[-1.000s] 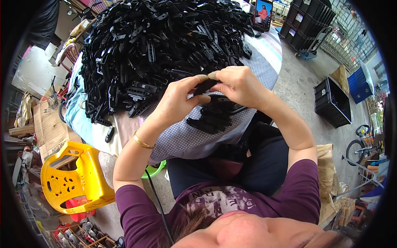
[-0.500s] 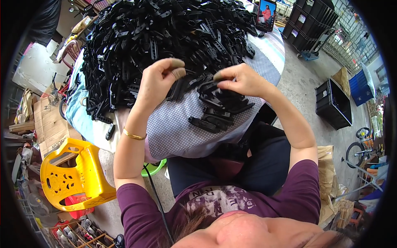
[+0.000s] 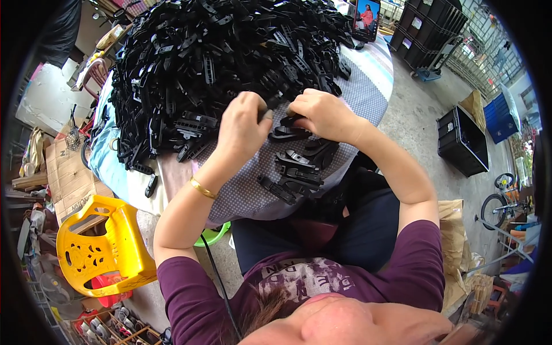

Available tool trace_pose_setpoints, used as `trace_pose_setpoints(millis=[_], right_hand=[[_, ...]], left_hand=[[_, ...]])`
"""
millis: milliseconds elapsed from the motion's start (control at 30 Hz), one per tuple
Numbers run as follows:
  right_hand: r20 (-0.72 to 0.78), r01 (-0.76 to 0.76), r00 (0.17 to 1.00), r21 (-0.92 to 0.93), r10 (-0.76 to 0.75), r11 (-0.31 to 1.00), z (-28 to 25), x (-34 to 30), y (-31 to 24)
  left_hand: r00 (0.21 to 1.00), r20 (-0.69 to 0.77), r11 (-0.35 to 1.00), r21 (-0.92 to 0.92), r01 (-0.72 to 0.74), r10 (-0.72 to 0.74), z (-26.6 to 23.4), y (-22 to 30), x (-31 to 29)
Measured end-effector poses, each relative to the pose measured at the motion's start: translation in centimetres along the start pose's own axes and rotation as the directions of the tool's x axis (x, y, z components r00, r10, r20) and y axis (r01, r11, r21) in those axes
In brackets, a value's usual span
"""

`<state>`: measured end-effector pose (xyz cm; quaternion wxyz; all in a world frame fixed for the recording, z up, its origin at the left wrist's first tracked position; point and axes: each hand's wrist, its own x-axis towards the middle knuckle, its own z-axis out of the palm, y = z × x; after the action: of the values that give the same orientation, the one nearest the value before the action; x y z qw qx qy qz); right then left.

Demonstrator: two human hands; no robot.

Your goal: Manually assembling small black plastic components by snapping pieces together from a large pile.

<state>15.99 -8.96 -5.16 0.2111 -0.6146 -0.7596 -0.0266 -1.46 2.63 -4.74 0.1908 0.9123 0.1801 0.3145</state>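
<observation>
Head camera, left to right: a flattened cardboard sheet point(image 3: 69, 178) stands left of the cloth-covered table point(image 3: 368, 92), and a yellow plastic chair point(image 3: 123, 244) sits just off the table's near left side. A big heap of black pieces point(image 3: 195, 75) covers the table's middle and far part. The person's left hand point(image 3: 242, 129), with a gold bracelet point(image 3: 202, 188) on its wrist, is over the table at the heap's near edge; its fingers are curled with the thumb close to them, and whether they grip a piece cannot be told. Toward the table's near edge lies a smaller batch of black pieces point(image 3: 293, 175), apart from the heap. The right hand point(image 3: 322, 115) is just beyond that batch, its fingers and thumb bent around a dark piece point(image 3: 291, 121); whether they are clamped on it cannot be told. A phone point(image 3: 365, 23) stands upright near the table's far right edge. On the floor right of the table are stacked black crates point(image 3: 425, 29), an open black crate point(image 3: 463, 141) and a blue crate point(image 3: 501, 118).
</observation>
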Motion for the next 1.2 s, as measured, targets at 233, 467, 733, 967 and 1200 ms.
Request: trace_pose_setpoints(millis=[233,467,733,967,1200], right_hand=[[-0.055,-0.156,0.94,0.809,0.338,0.567,-1.2,0.1,-0.3],[-0.308,0.023,0.915,0.684,0.261,0.729,-1.4,0.7,-3.1],[-0.468,0.089,0.884,0.2,0.016,0.976,-0.8,0.4,-2.5],[-0.492,0.205,0.844,-0.074,-0.215,0.976,-0.8,0.5,-3.1],[-0.32,0.012,0.934,0.471,0.158,0.882,-1.8,0.3,-3.3]], left_hand=[[0.92,0.206,0.566,-0.737,0.37,-0.333,-1.0,0.3,0.6],[0.797,0.458,0.123,-0.833,0.54,-0.394,-0.5,-0.4,0.3],[0.844,0.449,0.055,-0.873,0.484,-0.295,-0.6,0.5,0.0],[0.845,0.461,0.18,-0.838,0.515,-0.269,-0.5,0.5,-0.4],[0.957,0.263,0.528,-0.799,0.287,-0.122,-1.3,1.5,-0.3]])
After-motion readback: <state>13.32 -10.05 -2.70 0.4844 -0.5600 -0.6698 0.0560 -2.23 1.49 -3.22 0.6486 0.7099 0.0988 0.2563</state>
